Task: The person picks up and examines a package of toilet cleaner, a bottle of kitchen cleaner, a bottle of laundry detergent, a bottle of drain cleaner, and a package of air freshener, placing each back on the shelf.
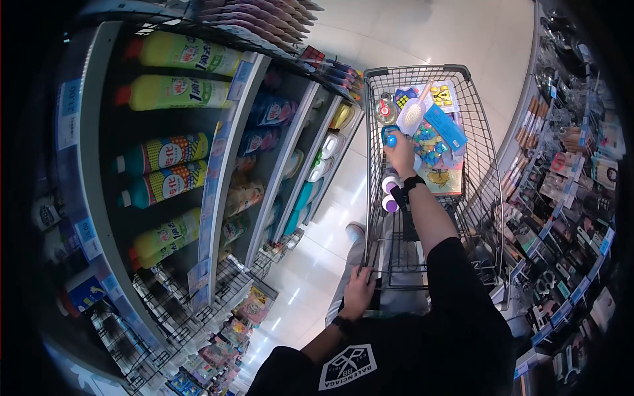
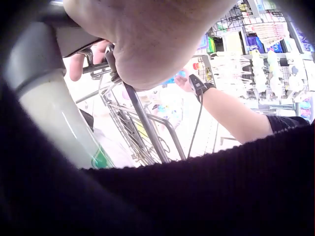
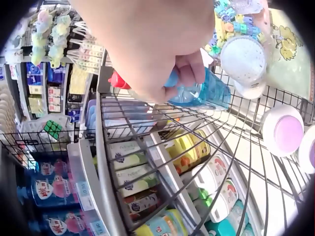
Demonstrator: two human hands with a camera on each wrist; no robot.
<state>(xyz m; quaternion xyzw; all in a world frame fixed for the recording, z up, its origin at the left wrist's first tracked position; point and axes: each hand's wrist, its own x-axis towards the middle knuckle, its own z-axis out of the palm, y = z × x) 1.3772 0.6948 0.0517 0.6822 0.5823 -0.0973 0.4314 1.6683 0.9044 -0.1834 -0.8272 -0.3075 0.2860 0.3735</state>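
My right hand [image 1: 400, 157] reaches into the wire shopping cart [image 1: 492, 142] and holds a clear blue bottle [image 3: 215, 92] near its blue cap [image 1: 391, 140]. In the right wrist view its fingers curl around the bottle's top, beside the cart's side wires. My left hand [image 1: 357, 292] grips the cart's handle, its fingertips [image 2: 76, 69] showing past the bar in the left wrist view. Around the bottle in the cart are a bottle with a red top [image 1: 385, 111], a pale hairbrush [image 1: 413, 117], a blue box [image 1: 446, 128] and a bag of small colourful pieces [image 1: 429, 146].
Two white containers with purple ends [image 1: 390, 205] stand in the cart nearer me. Shelves of yellow bottles [image 1: 181, 92] and blue bottles [image 3: 54, 189] run along the left. A rack of small packaged goods [image 1: 561, 231] lines the right. Pale tiled floor [image 1: 297, 290] shows between.
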